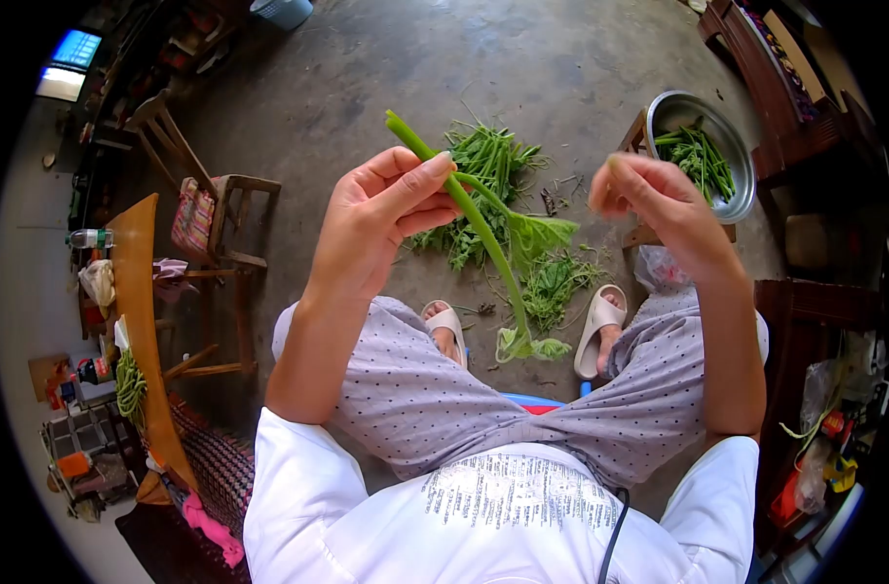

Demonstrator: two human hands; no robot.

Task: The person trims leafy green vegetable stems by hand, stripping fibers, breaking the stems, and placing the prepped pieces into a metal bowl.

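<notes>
My left hand (391,200) pinches a leafy green vine shoot (490,237) between thumb and fingers. Its thick cut end points up and to the left, and its wilted leaves hang down between my knees. To the right, my right hand (659,195) is raised apart from the shoot, thumb and fingers pressed together; whatever they hold, if anything, is too small to make out. Below, a heap of green shoots (483,165) lies on the floor. A smaller pile of leafy scraps (558,287) is nearer my feet.
A metal basin (744,200) with green stems rests on a wooden stool (635,136) at the right. On the left are a wooden chair (211,190) and a wooden table (138,243) bearing a plastic bottle (91,238) and green strands. Dark wooden furniture (771,78) lines the right side.
</notes>
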